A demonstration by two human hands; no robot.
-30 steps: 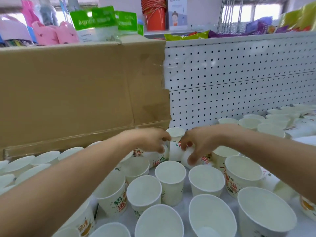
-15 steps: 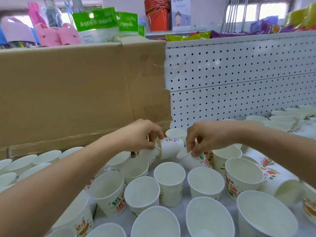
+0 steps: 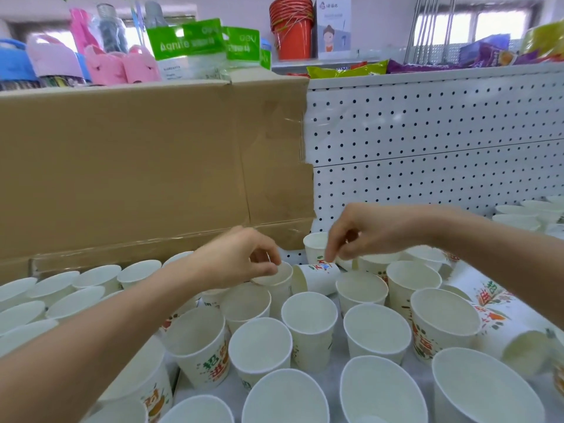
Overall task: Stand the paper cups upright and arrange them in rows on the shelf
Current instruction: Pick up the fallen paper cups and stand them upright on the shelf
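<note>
Several white printed paper cups stand upright in rough rows on the white shelf (image 3: 334,375). My left hand (image 3: 235,257) pinches the rim of one upright cup (image 3: 276,277) in a back row. Just to its right a cup lies on its side (image 3: 317,277), mouth facing left. My right hand (image 3: 369,232) reaches down with curled fingers and pinches that cup's base end. Another upright cup (image 3: 314,244) stands behind it against the back panel. At the right, a cup (image 3: 503,322) lies on its side.
A large cardboard sheet (image 3: 137,163) leans along the back left. A white pegboard panel (image 3: 427,141) closes the back right. More upright cups (image 3: 518,213) stand at the far right. Packaged goods and a stack of red buckets (image 3: 291,29) sit above.
The cup in my left hand has gone from tilted to upright and set down in the row. My right hand has risen and shifted right, its cup now lying lower between the rows.
</note>
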